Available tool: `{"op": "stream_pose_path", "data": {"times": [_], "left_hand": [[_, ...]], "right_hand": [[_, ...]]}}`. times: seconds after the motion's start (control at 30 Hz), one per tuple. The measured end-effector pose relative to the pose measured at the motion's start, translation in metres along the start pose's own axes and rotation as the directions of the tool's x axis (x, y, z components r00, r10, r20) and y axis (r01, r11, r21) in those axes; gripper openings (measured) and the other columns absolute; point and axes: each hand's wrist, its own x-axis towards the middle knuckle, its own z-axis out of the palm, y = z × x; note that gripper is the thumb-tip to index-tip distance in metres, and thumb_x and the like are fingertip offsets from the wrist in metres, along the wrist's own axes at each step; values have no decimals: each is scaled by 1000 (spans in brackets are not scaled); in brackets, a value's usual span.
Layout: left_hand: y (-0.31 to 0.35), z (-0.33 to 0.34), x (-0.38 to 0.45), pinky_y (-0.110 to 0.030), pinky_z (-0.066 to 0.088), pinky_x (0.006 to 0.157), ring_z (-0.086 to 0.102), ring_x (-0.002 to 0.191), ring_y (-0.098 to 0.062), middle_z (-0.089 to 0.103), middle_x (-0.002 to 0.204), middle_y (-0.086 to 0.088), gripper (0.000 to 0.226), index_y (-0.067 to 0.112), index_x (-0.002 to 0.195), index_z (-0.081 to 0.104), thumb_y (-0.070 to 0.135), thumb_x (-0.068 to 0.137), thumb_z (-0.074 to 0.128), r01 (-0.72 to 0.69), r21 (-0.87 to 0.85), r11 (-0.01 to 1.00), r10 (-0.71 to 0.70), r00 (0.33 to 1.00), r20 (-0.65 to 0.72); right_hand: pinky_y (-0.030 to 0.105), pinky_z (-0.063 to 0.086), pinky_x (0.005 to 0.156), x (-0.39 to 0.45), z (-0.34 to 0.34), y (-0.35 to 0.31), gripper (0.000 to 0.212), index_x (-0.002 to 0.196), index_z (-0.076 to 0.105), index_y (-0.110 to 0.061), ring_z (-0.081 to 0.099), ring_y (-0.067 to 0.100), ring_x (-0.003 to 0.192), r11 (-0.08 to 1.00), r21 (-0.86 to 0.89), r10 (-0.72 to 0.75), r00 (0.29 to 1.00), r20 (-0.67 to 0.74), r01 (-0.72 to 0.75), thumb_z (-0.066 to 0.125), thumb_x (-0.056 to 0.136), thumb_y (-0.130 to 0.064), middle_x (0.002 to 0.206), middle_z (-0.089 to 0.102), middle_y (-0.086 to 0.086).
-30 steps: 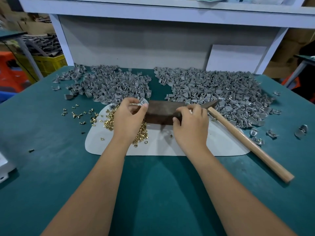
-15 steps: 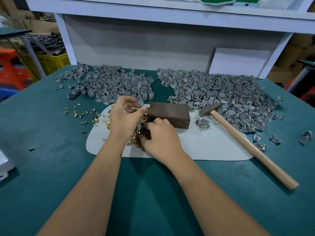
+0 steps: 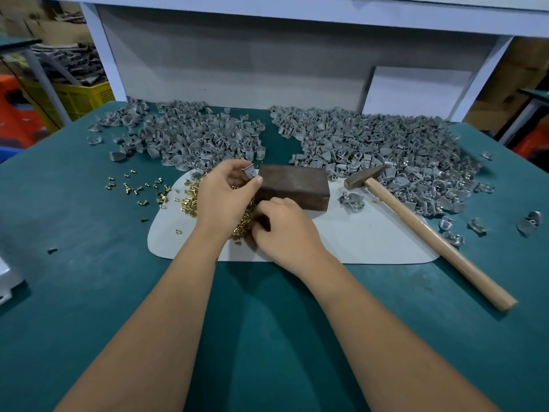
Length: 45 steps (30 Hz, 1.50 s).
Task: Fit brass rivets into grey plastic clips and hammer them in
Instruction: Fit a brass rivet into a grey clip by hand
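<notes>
At the centre of the frame the left hand [image 3: 225,200] pinches a single grey clip [image 3: 250,173] between thumb and fingertips, raised just beside the upper left corner of the dark metal block [image 3: 294,187]. Just below and right of it, the right hand [image 3: 285,230] reaches down into the heap of brass rivets [image 3: 193,197], its fingers curled with the tips buried in the heap; whether they have a rivet between them cannot be told. The heap lies on the left part of a pale mat [image 3: 356,239] spread on the green table [image 3: 89,292], and the block sits on the mat's upper edge. More loose rivets [image 3: 133,188] are scattered on the table to the left of the mat. Right of the block a few clips with rivets [image 3: 352,200] lie on the mat, and beside them a hammer [image 3: 430,233] rests with its head near the block and its wooden handle running toward the lower right. Across the upper part of the table lie two big piles of grey clips, one at upper left [image 3: 184,135] and a larger one at upper right [image 3: 386,144]. A yellow crate [image 3: 80,98] stands beyond the table at the far left.
</notes>
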Motion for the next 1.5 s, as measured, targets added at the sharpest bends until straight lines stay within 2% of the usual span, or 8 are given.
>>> {"op": "stream_pose_path", "data": {"times": [0.1,0.3,0.53,0.87,1.07,1.17,1.3,1.5], "left_hand": [[-1,1,0,-33,55,76,66,82,-12,63,85,12,28,24,111,65,25,84,74,13,12,1000,-13,1000,-1],[0,4,-1,-30,50,75,64,84,-15,63,90,15,26,31,111,63,28,86,70,18,68,998,-18,1000,-14],[3,5,-3,-34,51,82,58,83,-12,61,91,16,27,27,113,63,24,87,70,19,62,998,-21,999,34],[8,5,-5,-43,55,78,60,80,-15,64,92,9,27,27,113,64,29,87,69,50,49,998,-52,998,30],[16,8,-4,-21,48,77,56,87,8,60,88,20,28,28,114,64,30,87,66,6,86,996,0,998,-63],[26,18,3,-33,47,91,56,103,-9,62,94,16,26,27,113,65,32,87,65,-12,124,992,19,998,-57],[29,35,9,-39,32,106,35,128,-23,64,118,0,30,23,109,71,41,86,66,-30,308,951,31,1000,1],[16,37,2,-41,19,109,23,136,-24,59,129,2,32,27,102,73,52,85,65,-87,490,867,68,996,57]], "right_hand": [[34,41,72,0,2,-2,24,94,65,-18,46,21,86,998,-54,-32,999,33,34,63,80,-37,85,57,0],[38,43,70,1,2,-6,3,81,61,-13,48,25,89,997,65,-39,997,66,35,61,80,-11,81,53,-1],[41,45,71,-1,3,-5,6,81,63,-8,50,24,86,995,101,-10,1000,18,8,59,77,-10,81,59,5],[36,46,67,2,-1,-1,17,75,66,-11,55,16,73,944,329,102,965,-242,-17,58,73,4,82,58,1],[17,43,66,3,-9,2,19,74,66,-9,52,4,74,921,387,137,889,-438,48,59,72,9,84,58,-3],[11,41,68,5,-15,8,19,78,67,-11,51,2,77,932,363,191,835,-516,12,59,74,7,86,58,-5],[8,39,67,7,-22,22,19,77,67,-14,51,2,76,919,387,293,796,-530,-81,59,75,4,84,57,-8],[25,49,71,11,-26,31,21,78,67,-13,54,4,77,913,398,317,779,-541,-95,58,75,6,86,58,-6]]}}
